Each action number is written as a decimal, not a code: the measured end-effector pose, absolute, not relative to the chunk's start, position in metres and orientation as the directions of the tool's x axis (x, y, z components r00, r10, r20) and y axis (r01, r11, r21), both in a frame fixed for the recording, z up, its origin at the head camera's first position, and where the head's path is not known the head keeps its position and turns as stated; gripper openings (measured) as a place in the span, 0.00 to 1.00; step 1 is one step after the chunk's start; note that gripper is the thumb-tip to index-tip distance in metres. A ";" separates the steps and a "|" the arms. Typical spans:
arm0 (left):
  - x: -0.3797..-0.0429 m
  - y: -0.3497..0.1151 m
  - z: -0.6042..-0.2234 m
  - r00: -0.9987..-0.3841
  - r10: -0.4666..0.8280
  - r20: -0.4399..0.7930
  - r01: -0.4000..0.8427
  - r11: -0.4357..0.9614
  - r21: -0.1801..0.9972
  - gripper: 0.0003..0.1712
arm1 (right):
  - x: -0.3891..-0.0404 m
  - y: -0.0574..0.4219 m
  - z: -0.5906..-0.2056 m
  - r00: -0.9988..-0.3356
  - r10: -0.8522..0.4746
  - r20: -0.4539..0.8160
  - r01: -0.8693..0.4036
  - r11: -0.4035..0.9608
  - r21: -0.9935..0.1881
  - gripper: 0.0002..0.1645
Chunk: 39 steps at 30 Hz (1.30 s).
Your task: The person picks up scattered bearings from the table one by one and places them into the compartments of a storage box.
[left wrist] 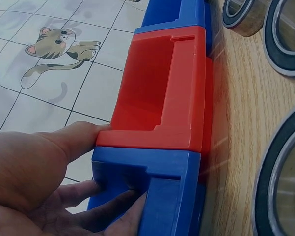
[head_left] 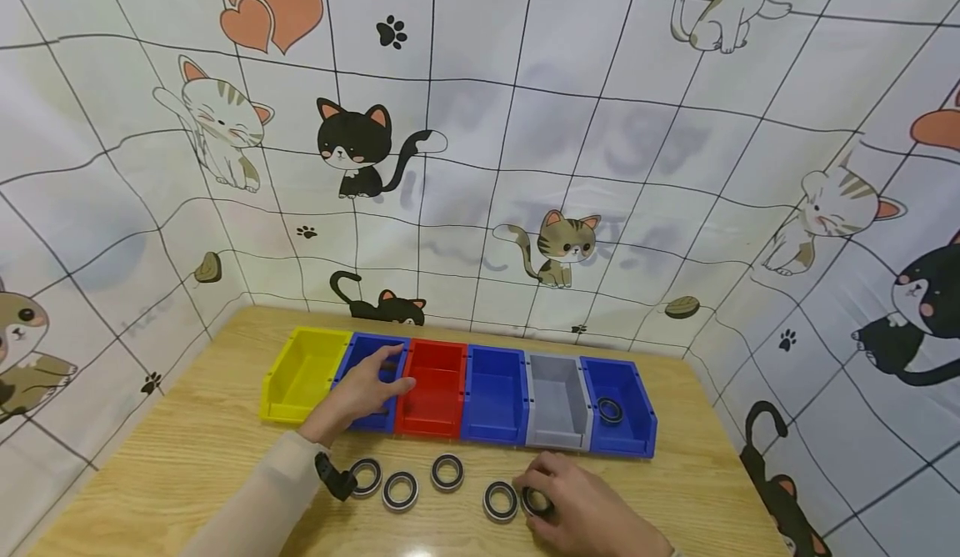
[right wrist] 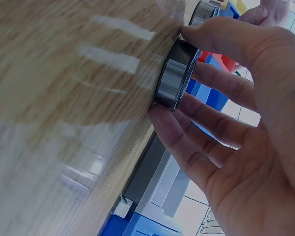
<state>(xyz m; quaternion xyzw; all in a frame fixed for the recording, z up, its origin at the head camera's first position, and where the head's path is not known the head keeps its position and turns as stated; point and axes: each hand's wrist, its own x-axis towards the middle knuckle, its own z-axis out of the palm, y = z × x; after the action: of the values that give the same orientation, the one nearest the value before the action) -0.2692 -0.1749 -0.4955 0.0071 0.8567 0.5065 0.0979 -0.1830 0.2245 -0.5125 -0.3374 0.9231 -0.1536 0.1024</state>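
My left hand reaches over the second bin from the left, a blue bin. In the left wrist view its fingers extend down into this bin, and the thumb lies by the edge of the red bin. No object shows between those fingers, though their tips are partly hidden. At the front right, my right hand grips a ball bearing by its rim, thumb on one side and a finger on the other. This bearing sits on the table, next to another bearing.
Three more bearings lie in front of the bins, one of them a bearing near the middle. The bin row also has a yellow bin, a grey bin and a right-end blue bin holding a bearing. A cat-print curtain surrounds the table.
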 end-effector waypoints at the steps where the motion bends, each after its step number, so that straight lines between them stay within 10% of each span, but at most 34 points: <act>1: -0.269 -0.175 -0.495 -0.981 0.113 -0.160 -0.086 0.484 0.871 0.49 | -0.183 0.225 -0.512 -0.750 -0.656 -0.085 -0.594 0.724 -0.352 0.21; 39: -0.271 -0.175 -0.495 -0.981 0.120 -0.153 -0.076 0.487 0.870 0.49 | -0.182 0.226 -0.499 -0.712 -0.701 0.032 -0.678 0.675 -0.290 0.18</act>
<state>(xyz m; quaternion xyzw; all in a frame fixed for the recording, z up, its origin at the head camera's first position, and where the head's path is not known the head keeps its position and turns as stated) -0.2706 -0.1754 -0.4949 0.0129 0.8568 0.5063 0.0971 -0.1823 0.2261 -0.4993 -0.3772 0.9143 -0.1416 0.0410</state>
